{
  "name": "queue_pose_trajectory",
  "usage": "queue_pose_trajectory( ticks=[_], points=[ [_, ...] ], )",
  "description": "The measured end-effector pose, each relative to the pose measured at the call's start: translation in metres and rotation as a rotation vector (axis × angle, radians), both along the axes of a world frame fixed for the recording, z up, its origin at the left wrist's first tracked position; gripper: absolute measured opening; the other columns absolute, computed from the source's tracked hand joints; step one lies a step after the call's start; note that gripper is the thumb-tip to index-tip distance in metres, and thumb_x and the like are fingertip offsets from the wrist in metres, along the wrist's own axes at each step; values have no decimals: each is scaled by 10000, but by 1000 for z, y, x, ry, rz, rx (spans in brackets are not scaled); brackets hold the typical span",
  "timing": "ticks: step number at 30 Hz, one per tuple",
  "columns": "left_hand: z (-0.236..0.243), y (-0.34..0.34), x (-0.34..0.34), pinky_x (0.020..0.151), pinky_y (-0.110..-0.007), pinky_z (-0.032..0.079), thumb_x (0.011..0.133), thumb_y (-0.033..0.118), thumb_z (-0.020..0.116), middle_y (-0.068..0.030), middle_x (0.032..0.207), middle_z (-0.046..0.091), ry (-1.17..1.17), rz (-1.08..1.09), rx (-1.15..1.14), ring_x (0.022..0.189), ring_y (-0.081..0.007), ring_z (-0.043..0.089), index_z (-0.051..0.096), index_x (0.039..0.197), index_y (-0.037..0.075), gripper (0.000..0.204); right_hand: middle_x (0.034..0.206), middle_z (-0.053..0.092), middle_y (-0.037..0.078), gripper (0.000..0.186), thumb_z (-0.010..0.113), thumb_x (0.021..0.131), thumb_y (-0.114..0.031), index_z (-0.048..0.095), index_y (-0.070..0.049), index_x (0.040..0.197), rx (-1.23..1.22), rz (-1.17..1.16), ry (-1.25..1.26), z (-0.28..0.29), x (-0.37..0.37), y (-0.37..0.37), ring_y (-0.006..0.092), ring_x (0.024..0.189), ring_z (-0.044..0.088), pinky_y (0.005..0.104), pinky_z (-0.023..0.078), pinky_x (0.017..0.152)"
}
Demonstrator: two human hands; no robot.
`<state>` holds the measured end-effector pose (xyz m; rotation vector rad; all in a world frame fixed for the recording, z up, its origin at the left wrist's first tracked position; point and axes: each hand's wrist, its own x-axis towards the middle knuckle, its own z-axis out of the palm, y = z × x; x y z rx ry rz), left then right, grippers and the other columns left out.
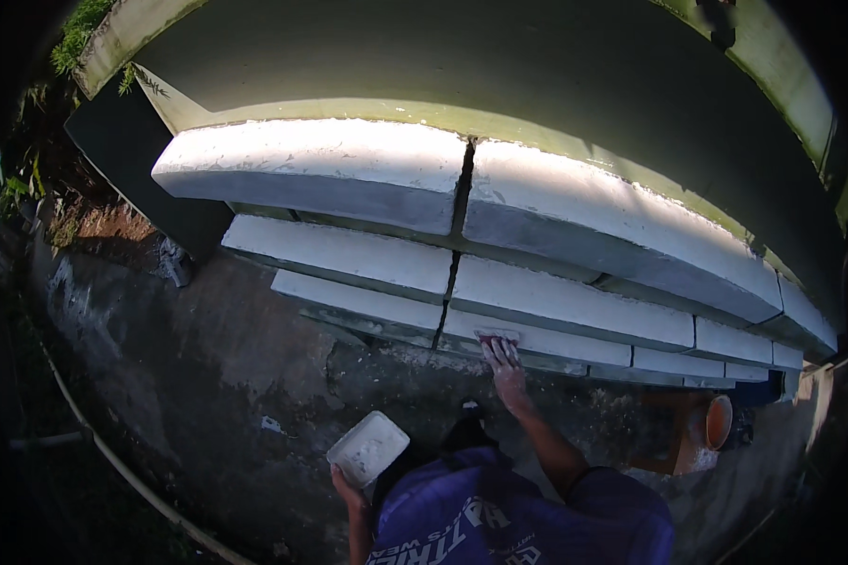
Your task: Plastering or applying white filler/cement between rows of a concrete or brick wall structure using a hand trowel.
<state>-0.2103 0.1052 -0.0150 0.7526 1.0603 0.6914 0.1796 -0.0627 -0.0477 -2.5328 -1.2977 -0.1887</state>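
One tray (pixel 369 448) in left hand (pixel 350 493)

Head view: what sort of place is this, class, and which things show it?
Probably an outdoor yard or passage: sunlight falls across the tiered white ledges, leafy green plants grow at the upper left, and a stained, rough floor lies below.

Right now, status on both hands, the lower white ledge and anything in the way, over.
Left hand gripping white tray. Right hand holding small flat object against lower white ledge. Orange round container off right, apart from both hands.
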Motion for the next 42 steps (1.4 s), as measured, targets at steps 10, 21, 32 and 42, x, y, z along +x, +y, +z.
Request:
queue_pose_trajectory(
  ticks=[10, 21, 32, 42],
  points=[
    [-20, 50, -18, 1021, -381, 350, 973, 444, 313, -125, 1302, 486, 28, -48, 59, 1202, -252, 471, 401, 1345, 29, 564, 1371, 438, 151, 524, 508, 817, -46, 462, -100, 1336, -216, -272, 21, -19, 26, -22, 320, 1309, 366, 494, 262, 1094],
    [-20, 56, 15, 1018, -386, 352, 971, 450, 312, -131, 1286, 502, -18, -106, 34, 1190, -262, 482, 423, 1328, 18, 571, 1374, 451, 137, 493, 467, 857, -82, 458, -116, 1349, -168, -362, -107, -25, 48, -34, 333, 1308, 369, 492, 217, 1114],
    [-13, 26, 39, 1016, -396, 360, 973, 475, 292, -114, 1281, 519, -70, -76, -12, 1193, -261, 491, 431, 1328, 32, 585, 1358, 449, 184, 492, 456, 877, -115, 418, -106, 1368, -168, -266, -44, -11, 42, 16, 383, 1245, 430, 523, 298, 1063],
    [5, -14, 42, 1006, -379, 364, 989, 435, 271, -110, 1275, 514, -13, 27, 28, 1172, -248, 498, 432, 1326, 38, 545, 1336, 467, 181, 479, 454, 914, -170, 388, -111, 1384, -289, 4, -19, -5, 3, 45, 378, 1235, 446, 508, 323, 1048]
  ],
)
